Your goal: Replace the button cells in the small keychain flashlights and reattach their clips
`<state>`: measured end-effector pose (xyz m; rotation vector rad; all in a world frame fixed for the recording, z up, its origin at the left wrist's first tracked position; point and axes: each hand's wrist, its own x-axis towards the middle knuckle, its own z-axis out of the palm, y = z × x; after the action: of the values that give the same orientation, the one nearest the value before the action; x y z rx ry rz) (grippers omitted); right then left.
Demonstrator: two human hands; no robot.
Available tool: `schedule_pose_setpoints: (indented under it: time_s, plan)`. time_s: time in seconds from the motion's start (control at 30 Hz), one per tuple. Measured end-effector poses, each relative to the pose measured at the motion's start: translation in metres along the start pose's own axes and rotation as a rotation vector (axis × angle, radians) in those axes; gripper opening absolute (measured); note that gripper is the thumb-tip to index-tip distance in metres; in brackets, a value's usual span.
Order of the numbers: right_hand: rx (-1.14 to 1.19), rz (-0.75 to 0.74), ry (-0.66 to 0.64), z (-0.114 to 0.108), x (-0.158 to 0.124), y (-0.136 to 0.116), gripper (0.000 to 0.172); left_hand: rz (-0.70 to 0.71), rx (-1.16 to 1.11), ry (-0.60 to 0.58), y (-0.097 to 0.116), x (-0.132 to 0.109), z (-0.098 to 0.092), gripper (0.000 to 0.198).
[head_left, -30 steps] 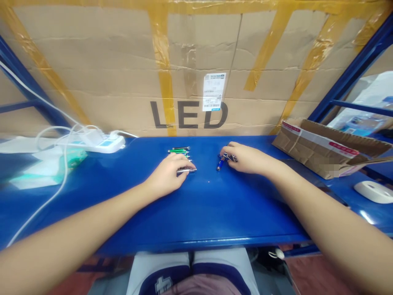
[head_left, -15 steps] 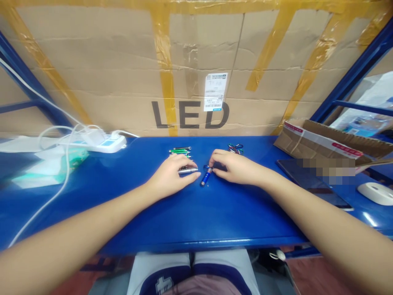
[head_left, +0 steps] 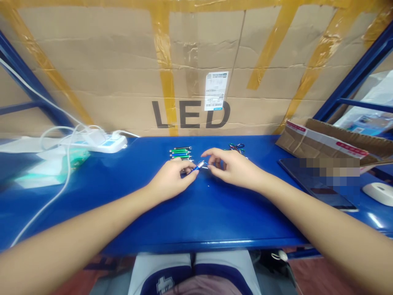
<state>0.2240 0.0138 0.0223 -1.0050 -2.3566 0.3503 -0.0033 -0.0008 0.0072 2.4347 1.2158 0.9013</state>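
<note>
My left hand (head_left: pixel 170 178) pinches a small blue flashlight (head_left: pixel 199 166) between thumb and fingers, its silver end pointing up and right. My right hand (head_left: pixel 235 168) is just right of that end, index finger and thumb apart, close to a thin pale-blue loop (head_left: pixel 205 163). Whether the thumb touches the loop is too small to tell. Just beyond my left hand lies a row of several slim green and dark flashlights (head_left: pixel 180 152). Behind my right hand sits a small pile of coloured carabiners (head_left: pixel 236 146), partly covered.
A white power strip (head_left: pixel 115 143) with cables and a green-white packet (head_left: pixel 52 168) lie left on the blue table (head_left: pixel 196 221). At right are an open cardboard box (head_left: pixel 322 139), a dark tablet-like slab (head_left: pixel 319 190) and a white mouse (head_left: pixel 379 192). A large carton (head_left: pixel 123 73) stands behind.
The blue flashlight, earlier lying tilted by my right fingers, is now lifted in my left hand. My right index finger has opened away from the thumb. The silver cylinder at my left fingers is mostly hidden.
</note>
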Motion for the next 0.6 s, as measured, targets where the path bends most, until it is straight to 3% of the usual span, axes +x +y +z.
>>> schedule_pose_setpoints:
  time_s: [0.23, 0.33, 0.47, 0.6]
  plan:
    - [0.058, 0.012, 0.089, -0.004, 0.001, 0.0, 0.029, -0.065, -0.054, -0.012, 0.004, -0.001, -0.004, 0.031]
    - [0.286, 0.164, 0.132, -0.003, 0.003, -0.002, 0.022, -0.086, -0.131, -0.013, 0.002, -0.001, -0.003, 0.032]
    - [0.667, 0.368, 0.034, 0.0, 0.007, 0.0, 0.02, -0.145, -0.314, -0.014, -0.007, -0.002, 0.004, 0.035]
    - [0.654, 0.403, -0.088, 0.002, 0.008, 0.003, 0.012, -0.173, -0.414, -0.006, -0.017, -0.001, 0.013, 0.038]
